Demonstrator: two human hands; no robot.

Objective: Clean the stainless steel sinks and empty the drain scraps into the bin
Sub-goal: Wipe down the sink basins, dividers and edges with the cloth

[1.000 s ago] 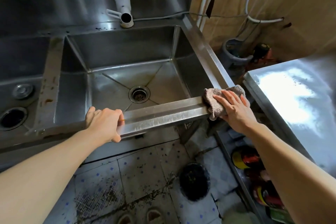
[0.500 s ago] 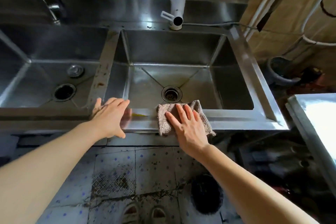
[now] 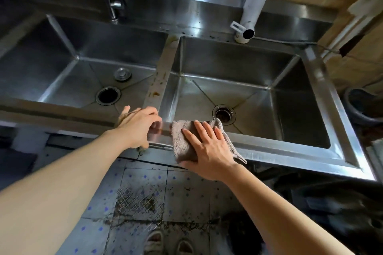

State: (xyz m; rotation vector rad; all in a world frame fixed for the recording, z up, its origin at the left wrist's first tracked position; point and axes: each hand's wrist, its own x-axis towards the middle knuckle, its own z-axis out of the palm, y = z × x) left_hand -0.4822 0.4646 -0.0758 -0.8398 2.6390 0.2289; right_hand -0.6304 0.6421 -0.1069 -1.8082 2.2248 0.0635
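Note:
Two stainless steel sinks sit side by side: the left sink [image 3: 62, 72] and the right sink [image 3: 259, 80]. My right hand [image 3: 209, 149] presses a grey-brown cloth [image 3: 182, 143] flat on the front rim [image 3: 279, 151], fingers spread over it. My left hand [image 3: 138, 128] rests on the same rim just left of the cloth, below the stained divider [image 3: 157, 87]. The right drain [image 3: 223, 114] holds dark scraps. The left drain [image 3: 108, 95] is an open hole, with its metal plug [image 3: 123, 73] lying beside it.
A white spout [image 3: 250, 16] hangs over the right sink; a chrome tap [image 3: 112, 0] stands behind the left one. A dark round bin [image 3: 244, 234] stands on the dirty tiled floor [image 3: 143, 196] below. A grey bucket [image 3: 362, 107] is at the right.
My right hand has slid the cloth leftward along the front rim, from the right corner to beside my left hand. My view has swung left, showing both sinks.

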